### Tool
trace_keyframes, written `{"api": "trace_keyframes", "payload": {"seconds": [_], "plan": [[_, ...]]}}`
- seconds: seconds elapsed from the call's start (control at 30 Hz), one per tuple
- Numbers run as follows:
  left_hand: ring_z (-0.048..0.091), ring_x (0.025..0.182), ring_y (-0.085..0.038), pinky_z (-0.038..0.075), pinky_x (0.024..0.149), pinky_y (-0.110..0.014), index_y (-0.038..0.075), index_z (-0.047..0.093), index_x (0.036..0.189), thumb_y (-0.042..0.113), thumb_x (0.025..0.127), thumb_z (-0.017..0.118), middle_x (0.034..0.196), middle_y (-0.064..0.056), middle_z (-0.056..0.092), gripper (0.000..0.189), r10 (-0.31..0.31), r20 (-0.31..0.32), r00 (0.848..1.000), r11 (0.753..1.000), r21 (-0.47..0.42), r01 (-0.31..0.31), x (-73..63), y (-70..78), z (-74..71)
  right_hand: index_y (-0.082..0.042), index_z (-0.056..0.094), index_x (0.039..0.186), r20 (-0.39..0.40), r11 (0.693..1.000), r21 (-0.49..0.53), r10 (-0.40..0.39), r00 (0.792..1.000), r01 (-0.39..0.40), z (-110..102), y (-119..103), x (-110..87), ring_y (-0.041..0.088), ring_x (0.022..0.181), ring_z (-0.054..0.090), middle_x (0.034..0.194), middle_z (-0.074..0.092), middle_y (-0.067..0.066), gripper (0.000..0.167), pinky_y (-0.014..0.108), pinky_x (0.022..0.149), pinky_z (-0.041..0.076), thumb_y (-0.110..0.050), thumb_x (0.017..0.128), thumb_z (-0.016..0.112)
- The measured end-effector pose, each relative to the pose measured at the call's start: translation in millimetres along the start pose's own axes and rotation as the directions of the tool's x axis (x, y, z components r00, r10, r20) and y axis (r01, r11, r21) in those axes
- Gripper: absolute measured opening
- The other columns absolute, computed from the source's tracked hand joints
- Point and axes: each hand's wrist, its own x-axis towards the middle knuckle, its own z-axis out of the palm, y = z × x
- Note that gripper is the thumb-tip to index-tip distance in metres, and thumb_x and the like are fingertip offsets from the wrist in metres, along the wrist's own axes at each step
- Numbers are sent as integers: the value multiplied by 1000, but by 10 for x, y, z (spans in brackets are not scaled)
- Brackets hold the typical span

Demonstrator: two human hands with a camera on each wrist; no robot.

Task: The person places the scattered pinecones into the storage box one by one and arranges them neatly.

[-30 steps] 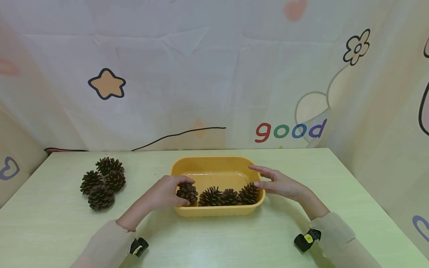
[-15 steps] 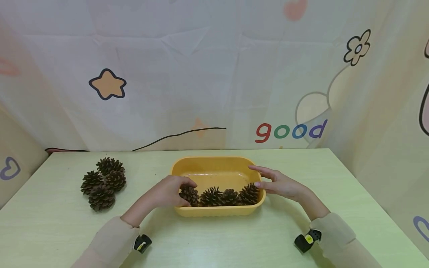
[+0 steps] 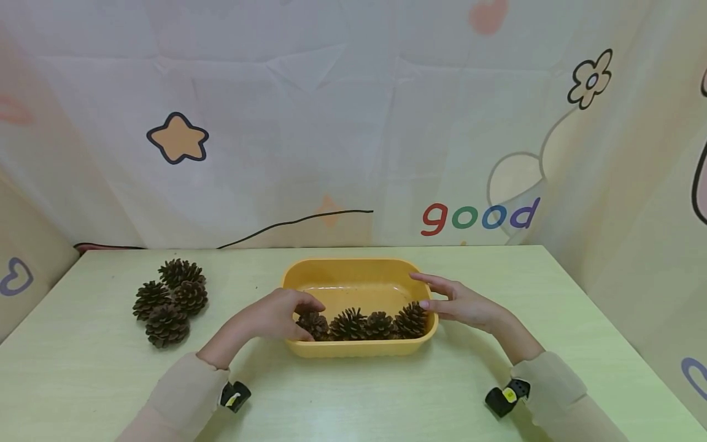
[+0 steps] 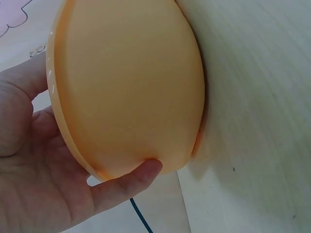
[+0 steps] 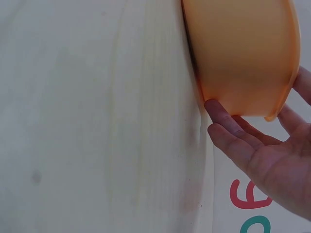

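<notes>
A yellow plastic basin (image 3: 359, 348) stands on the table with a row of several pine cones (image 3: 379, 325) along its near wall. My left hand (image 3: 276, 316) reaches over the left rim, thumb and fingers around the leftmost pine cone (image 3: 313, 325), partly hidden by them. In the left wrist view one finger (image 4: 141, 177) of that hand lies against the basin's outer wall (image 4: 131, 87). My right hand (image 3: 461, 301) holds the right end, thumb over the rim beside a pine cone; in the right wrist view its other fingers (image 5: 226, 121) lie along the outside wall (image 5: 243, 53).
Several more pine cones (image 3: 168, 325) sit clustered on the left of the light green table (image 3: 353, 393). A printed cloth (image 3: 309, 135) with a star, a flower and the word "good" hangs behind the table's far edge. Both wrists carry small black cameras (image 3: 234, 396).
My left hand has shifted slightly right with the leftmost pine cone, which now sits lower in the row beside its neighbour. The right hand and basin have stayed in place.
</notes>
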Motion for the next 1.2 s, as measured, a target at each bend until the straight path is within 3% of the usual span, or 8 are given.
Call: {"api": "trace_keyframes", "payload": {"seconds": [0.87,1.03,1.2], "plan": [[51,115,-30,41,95,-46,-1,55,123,19,82,69,123,-12,57,48,50,120,991,997,-61,-43,-25,-34,-82,-14,26,145,-3,1000,-13,-2,1000,2,-3,0,-12,44,131,22,150,10,21,68,47,95,40,-29,88,60],[49,117,-32,39,96,-48,0,52,126,23,84,66,126,-13,55,50,67,111,992,994,-89,-57,-90,-51,-109,-15,26,145,2,1000,-17,-2,1000,2,-5,7,-2,44,132,21,150,10,20,67,46,95,40,-29,89,59],[50,116,-32,40,94,-49,1,53,125,23,84,65,124,-14,56,48,75,51,996,992,-107,-69,-171,-51,-154,-15,26,145,2,1000,-20,-1,1000,1,-7,5,-1,43,132,23,150,10,20,67,46,95,40,-29,88,59]]}}
